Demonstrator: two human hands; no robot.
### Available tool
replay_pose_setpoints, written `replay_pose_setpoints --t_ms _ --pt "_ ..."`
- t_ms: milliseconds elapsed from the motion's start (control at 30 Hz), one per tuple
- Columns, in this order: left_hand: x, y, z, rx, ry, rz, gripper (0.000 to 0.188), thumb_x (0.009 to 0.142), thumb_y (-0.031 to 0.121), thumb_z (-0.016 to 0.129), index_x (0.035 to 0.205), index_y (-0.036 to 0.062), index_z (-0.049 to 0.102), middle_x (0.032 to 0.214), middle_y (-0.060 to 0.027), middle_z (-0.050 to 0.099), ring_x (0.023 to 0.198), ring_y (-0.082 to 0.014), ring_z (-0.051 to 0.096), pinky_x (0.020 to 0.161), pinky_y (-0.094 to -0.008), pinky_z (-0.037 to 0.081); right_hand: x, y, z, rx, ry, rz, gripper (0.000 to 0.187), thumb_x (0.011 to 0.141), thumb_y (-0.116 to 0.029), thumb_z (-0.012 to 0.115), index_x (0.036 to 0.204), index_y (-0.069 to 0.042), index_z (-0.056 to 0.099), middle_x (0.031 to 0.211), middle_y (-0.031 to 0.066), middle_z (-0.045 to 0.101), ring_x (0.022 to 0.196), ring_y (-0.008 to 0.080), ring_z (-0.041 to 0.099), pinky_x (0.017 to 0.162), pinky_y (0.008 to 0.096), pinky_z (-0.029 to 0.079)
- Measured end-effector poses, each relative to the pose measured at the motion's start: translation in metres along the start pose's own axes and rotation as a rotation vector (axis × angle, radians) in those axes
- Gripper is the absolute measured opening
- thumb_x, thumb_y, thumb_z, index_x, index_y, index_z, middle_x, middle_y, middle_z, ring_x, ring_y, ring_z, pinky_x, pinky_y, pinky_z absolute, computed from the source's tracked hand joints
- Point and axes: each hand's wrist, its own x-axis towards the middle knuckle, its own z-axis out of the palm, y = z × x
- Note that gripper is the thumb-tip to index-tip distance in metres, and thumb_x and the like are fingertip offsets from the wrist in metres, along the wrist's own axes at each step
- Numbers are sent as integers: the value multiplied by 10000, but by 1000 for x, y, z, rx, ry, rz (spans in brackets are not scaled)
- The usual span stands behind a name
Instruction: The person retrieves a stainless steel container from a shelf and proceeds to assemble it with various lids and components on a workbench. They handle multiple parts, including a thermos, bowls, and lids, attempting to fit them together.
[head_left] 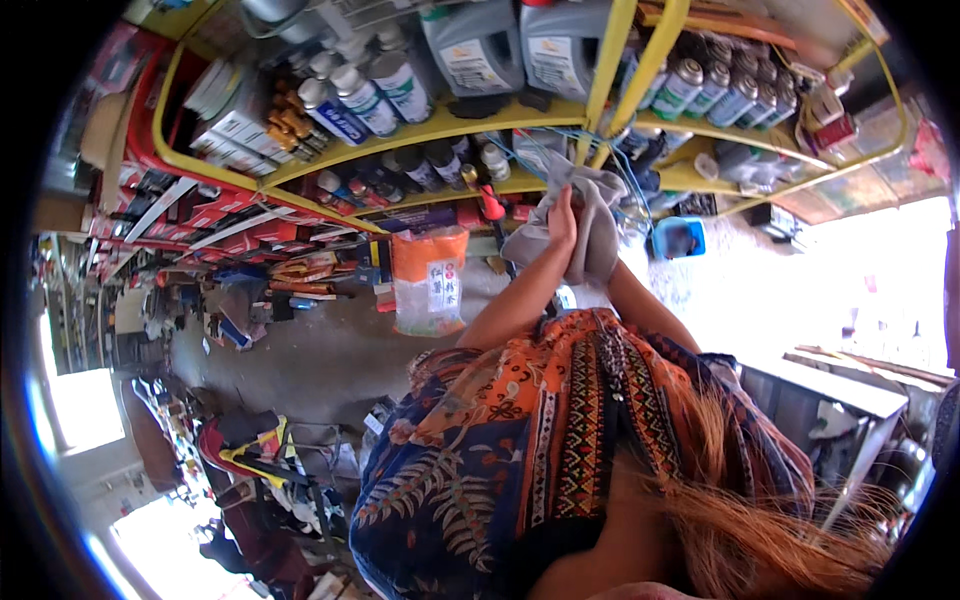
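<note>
A crumpled grey cloth (597, 225) is held up in front of me, close to the yellow shelves. My left hand (563, 218) presses against its left side, fingers together and pointing up, closed on the fabric. From the right, my other forearm runs up into the cloth. The fabric covers my right hand, so its fingers are hidden. Just beyond, light blue cords (625, 165) hang from the shelf frame. A red-handled tool (491, 203) hangs left of the cloth.
Yellow shelves (520, 115) hold spray cans (362, 100), grey jugs (470, 55) and boxes. An orange-and-clear bag (428, 285) hangs at the left. Right of the cloth is a blue container (678, 238). A metal-edged table (830, 385) stands at my right, and a folded stroller-like frame (265, 450) at lower left.
</note>
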Motion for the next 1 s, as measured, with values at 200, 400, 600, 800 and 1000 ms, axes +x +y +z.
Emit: replay_pose_setpoints --t_ms 200,400,600,800,1000 --pt "-23 18 15 -310 -301 -85 407 960 448 509 973 64 645 895 -47 667 809 -153 632 748 -299 498 -7 -27 -1 -558 207 -306 359 1034 -271 416 1267 -19 522 1180 105 606 1016 207 606 926 330 498" --pt "41 -8 -49 -445 231 -203 240 973 290 476 1018 90 603 864 -34 645 785 -160 629 721 -307 528 -15 -108 35 -995 0 -549 436 880 -114 633 1283 -24 494 1141 92 586 984 184 582 878 332 503" --pt "152 -89 -42 -49 110 -353 164 938 249 523 988 113 600 862 -32 634 737 -144 619 606 -279 517 -13 -116 82 -1348 308 -458 197 860 -94 599 1045 -24 597 958 56 597 877 145 568 799 274 483" --pt "137 -138 -58 262 169 -255 178 913 264 568 988 109 613 869 -31 635 728 -140 616 581 -282 498 -29 -116 76 -1242 285 -352 259 848 -168 644 1057 -28 582 994 81 599 925 194 577 843 308 473" --pt "44 -156 -153 552 403 -346 200 888 278 614 987 105 626 875 -30 637 719 -137 612 556 -285 479 -61 -116 20 -1627 281 50 346 850 -258 670 1086 -17 589 1041 127 618 972 241 595 865 339 476"
